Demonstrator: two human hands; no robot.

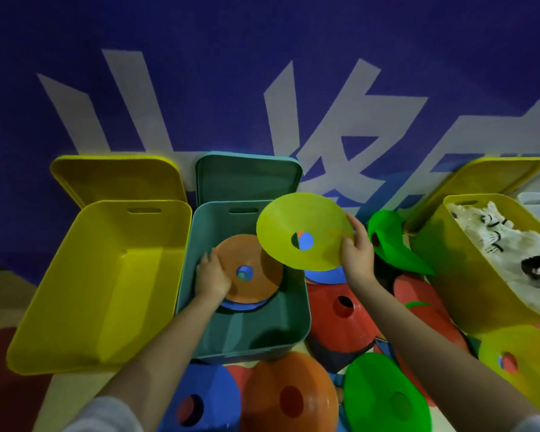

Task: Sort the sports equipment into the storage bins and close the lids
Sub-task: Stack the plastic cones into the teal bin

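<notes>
Sports equipment here means flat disc cones, and most of them lie loose on the floor in front of the bins: a red cone, an orange cone, a green cone and a blue cone among them. The person's right hand pinches a yellow cone by its rim and holds it tilted in the air over the right edge of the teal bin. The left hand is down inside that bin, fingers laid on the edge of an orange disc that tops a small stack, with a blue one showing under it. Whether those fingers curl under the rim I cannot tell.

The yellow bin on the left looks empty, and the far yellow bin on the right holds something white. The teal lid leans against the wall behind its bin, as do the yellow lids.

To my eye the stacking goes best if the left hand steadies the pile while the right levels the yellow cone, lines its centre hole up over the stack and lowers it flat, so it nests rather than sliding off and the lid can shut later
</notes>
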